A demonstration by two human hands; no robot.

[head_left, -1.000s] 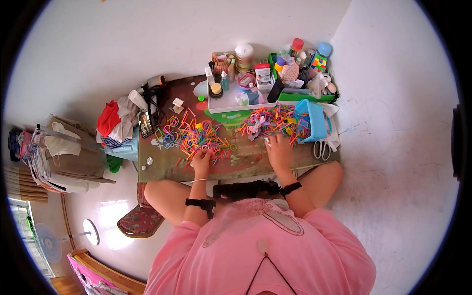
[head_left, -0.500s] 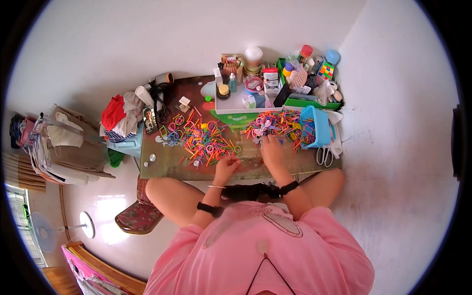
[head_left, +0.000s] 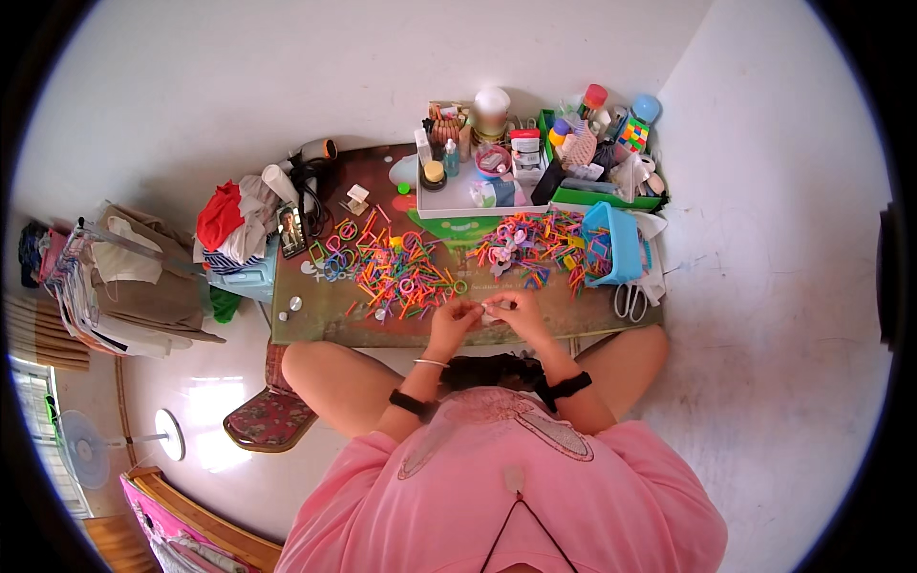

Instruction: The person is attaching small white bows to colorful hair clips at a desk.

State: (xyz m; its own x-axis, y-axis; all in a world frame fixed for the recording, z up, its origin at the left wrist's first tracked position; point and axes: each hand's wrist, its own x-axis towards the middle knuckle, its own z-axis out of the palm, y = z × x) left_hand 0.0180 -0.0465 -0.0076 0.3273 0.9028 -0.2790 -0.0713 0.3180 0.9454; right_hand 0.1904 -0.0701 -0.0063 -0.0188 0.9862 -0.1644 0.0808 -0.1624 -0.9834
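My left hand (head_left: 457,319) and my right hand (head_left: 514,312) meet at the table's near edge, fingertips pinched close together. Whatever sits between them is too small to name. Just beyond my left hand spreads a pile of colourful plastic sticks and rings (head_left: 406,272). Past my right hand lies a second heap of small coloured plastic pieces (head_left: 521,244), pink and lilac ones at its left side. A light blue plastic basket (head_left: 626,246) lies tipped at the right of that heap, with more pieces inside it.
A white tray (head_left: 449,205) with bottles and jars stands at the back, beside a green box (head_left: 602,201) of toiletries. Scissors (head_left: 629,302) lie at the right edge. On the left are a phone (head_left: 290,231), a hair dryer (head_left: 313,151) and piled clothes (head_left: 229,220).
My right hand has drawn back from the right-hand heap to the near edge, where it now meets my left hand. The left hand has shifted slightly right.
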